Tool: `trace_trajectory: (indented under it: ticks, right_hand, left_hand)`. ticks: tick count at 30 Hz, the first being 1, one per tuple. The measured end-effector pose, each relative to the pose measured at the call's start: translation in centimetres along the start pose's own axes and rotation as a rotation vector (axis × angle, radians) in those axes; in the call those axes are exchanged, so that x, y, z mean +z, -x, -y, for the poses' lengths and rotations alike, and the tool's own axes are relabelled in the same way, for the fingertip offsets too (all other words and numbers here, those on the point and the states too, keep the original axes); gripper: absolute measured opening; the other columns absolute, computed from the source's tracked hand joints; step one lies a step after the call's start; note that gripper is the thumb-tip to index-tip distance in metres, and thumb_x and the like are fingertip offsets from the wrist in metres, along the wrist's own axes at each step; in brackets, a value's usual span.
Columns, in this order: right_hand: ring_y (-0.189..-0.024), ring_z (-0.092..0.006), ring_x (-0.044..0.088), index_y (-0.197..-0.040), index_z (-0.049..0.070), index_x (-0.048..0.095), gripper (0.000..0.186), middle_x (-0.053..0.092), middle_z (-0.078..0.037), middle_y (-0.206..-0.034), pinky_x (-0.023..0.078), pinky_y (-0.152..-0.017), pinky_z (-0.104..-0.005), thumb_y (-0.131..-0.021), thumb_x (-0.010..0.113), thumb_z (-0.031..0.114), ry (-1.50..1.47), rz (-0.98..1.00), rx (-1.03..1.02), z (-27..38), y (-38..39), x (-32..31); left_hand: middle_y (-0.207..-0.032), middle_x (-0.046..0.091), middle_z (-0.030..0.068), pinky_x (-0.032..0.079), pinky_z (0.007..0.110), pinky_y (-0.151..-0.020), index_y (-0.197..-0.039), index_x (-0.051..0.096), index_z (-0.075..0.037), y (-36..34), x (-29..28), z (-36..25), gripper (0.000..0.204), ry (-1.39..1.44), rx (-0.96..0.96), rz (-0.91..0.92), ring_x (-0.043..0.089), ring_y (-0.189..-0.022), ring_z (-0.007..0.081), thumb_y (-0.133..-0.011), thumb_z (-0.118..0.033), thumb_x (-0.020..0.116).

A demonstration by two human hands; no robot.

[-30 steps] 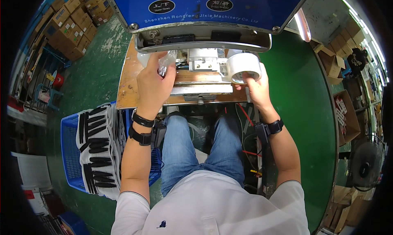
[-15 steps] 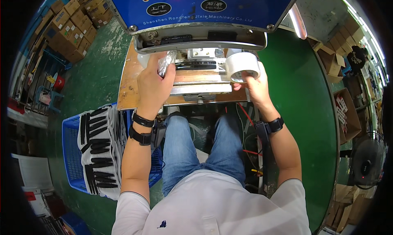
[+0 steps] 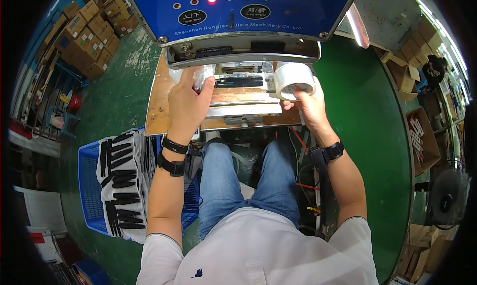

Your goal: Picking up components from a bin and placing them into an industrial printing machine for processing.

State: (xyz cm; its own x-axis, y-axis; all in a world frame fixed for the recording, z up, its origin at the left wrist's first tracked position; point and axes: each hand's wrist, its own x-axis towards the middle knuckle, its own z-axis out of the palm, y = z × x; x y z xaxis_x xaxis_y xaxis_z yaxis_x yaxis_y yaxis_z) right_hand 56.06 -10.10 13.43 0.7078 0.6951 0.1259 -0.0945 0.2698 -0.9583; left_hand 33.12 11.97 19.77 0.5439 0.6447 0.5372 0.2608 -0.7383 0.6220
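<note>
My right hand [image 3: 312, 100] grips a wide roll of clear tape [image 3: 290, 75], thumb inside its core. Closed around a crumpled wad of clear tape [image 3: 202, 75] is my left hand [image 3: 188, 102]. Between the hands, black slim pieces [image 3: 242, 81] lie side by side on a wood-and-metal fixture [image 3: 243, 97]. A shiny band that looks like clear film runs along their far edge; whether it joins the roll to the wad, I cannot tell.
A blue machine head [image 3: 238, 14] with a lit red lamp overhangs the fixture on a wooden table [image 3: 158, 108]. At lower left, a blue basket [image 3: 89, 195] holds white sheets with black pieces. A fan [image 3: 447, 200] stands at right; cardboard boxes [image 3: 82, 39] are stacked at far left.
The shiny band now shows more along the far edge of the black pieces. Both hands keep their grips, almost in place. The whole view has shifted slightly.
</note>
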Motion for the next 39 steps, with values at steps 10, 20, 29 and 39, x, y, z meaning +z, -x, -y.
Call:
trace_trajectory:
  ticks: [10,20,29,39]
  right_hand:
    - [-0.074,-0.0249,0.074,-0.139,0.0,0.044,0.042,0.067,-0.021,-0.114,0.063,-0.059,-0.0323,-0.099,0.057,0.001,0.056,-0.007,-0.011,0.38,0.24,0.18]
    - [-0.071,-0.0219,0.071,-0.137,0.001,0.044,0.04,0.067,-0.018,-0.112,0.061,-0.057,-0.0308,-0.1,0.058,0.003,0.088,0.007,-0.003,0.09,0.11,-0.15]
    - [-0.069,-0.0202,0.07,-0.136,0.002,0.045,0.039,0.067,-0.017,-0.111,0.06,-0.058,-0.0305,-0.1,0.059,0.005,0.103,0.005,-0.012,-0.07,-0.06,-0.25]
    - [-0.064,-0.0174,0.068,-0.125,0.001,0.048,0.027,0.068,-0.015,-0.105,0.057,-0.054,-0.029,-0.101,0.061,0.004,0.078,-0.011,-0.02,0.19,0.13,0.03]
  left_hand:
    - [-0.084,0.073,0.0193,0.054,0.039,-0.066,-0.122,0.069,-0.005,0.0,0.08,-0.01,0.035,0.003,0.042,-0.023,0.069,-0.068,0.0306,-0.095,-0.026,0.074]
    - [-0.083,0.072,0.019,0.054,0.039,-0.065,-0.122,0.07,-0.006,0.12,0.08,-0.04,0.034,-0.007,0.019,-0.006,0.068,-0.067,0.0298,-0.094,-0.025,0.074]
    - [-0.08,0.071,0.0177,0.052,0.038,-0.064,-0.122,0.07,-0.007,0.0,0.4,0.29,0.034,0.035,0.02,-0.025,0.067,-0.064,0.0276,-0.093,-0.024,0.075]
    - [-0.072,0.066,0.0125,0.048,0.037,-0.06,-0.123,0.07,-0.007,0.0,0.59,0.45,0.035,-0.031,0.065,-0.063,0.061,-0.059,0.0227,-0.093,-0.024,0.076]
